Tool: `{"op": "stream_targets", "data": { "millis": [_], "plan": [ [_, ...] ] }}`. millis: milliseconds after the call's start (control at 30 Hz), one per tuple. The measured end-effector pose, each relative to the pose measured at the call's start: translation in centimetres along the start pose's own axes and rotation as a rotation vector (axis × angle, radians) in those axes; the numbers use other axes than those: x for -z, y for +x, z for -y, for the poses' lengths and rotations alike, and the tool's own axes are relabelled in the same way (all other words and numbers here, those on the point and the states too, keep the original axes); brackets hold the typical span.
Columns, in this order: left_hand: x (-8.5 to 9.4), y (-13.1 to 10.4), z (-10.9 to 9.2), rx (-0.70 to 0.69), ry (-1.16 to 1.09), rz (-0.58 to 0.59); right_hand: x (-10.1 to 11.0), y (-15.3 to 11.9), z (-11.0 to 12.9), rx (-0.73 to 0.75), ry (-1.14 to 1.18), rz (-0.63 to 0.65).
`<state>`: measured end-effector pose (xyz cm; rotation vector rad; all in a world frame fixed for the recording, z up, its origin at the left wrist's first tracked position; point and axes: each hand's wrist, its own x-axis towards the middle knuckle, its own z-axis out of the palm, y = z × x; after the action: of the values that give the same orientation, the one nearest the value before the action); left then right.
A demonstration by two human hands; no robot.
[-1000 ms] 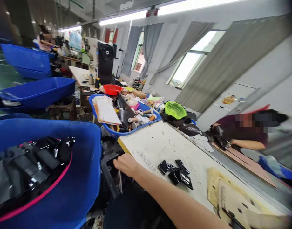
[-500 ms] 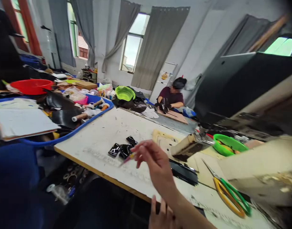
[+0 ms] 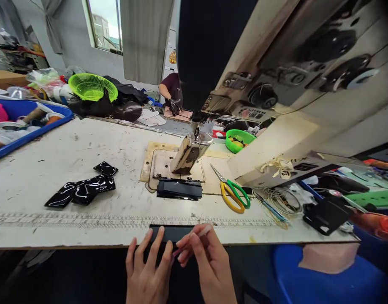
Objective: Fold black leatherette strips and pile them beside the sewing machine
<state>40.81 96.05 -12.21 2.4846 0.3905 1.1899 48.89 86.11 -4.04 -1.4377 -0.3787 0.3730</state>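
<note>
Resting on a black strip (image 3: 177, 231) with the fingertips of the left hand (image 3: 149, 270), fingers spread wide and pointing away from the body. Pinching a thin purple stick (image 3: 176, 252) in the right hand (image 3: 211, 264), fingers curled narrow around it, close beside the left hand and over the strip's near right part. Under the left fingertips, the strip, lying at the front edge of the white table (image 3: 124, 145), just in front of a printed ruler (image 3: 105, 221).

Straight beyond both hands, a stack of black strips (image 3: 179, 189), flat before the metal post (image 3: 189, 154) of a sewing machine (image 3: 307, 114). Beyond the right hand and to its right, open scissors (image 3: 233, 194) with one yellow and one green handle, blades towards the post. Farther right of the right hand, a thin blue tool (image 3: 274, 209) beside coiled wire (image 3: 288, 200), with a black object (image 3: 326, 215) past them.

Beyond the left hand and to its left, a loose group of glossy black pieces (image 3: 86, 185), some overlapping. Much farther out on that side, a blue tub (image 3: 32, 131) full of mixed items and a green basket (image 3: 92, 86). Far beyond the hands, partly hidden by the machine, a person (image 3: 171, 88) at a pink board (image 3: 183, 115).
</note>
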Motion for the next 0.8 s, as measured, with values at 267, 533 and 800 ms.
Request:
{"op": "stream_targets", "data": {
  "millis": [267, 533, 800],
  "plan": [
    [0.4, 0.5, -0.3, -0.006, 0.027, -0.01, -0.4, -1.4, -0.9, -0.077, 0.162, -0.275],
    [0.4, 0.3, -0.2, 0.008, 0.048, 0.022, -0.6, -2.0, -3.7, -0.055, 0.014, -0.122],
    [0.2, 0.0, -0.1, 0.013, 0.064, 0.056, 2.1, -0.7, -3.5, 0.11, -0.296, 0.215]
  ]
}}
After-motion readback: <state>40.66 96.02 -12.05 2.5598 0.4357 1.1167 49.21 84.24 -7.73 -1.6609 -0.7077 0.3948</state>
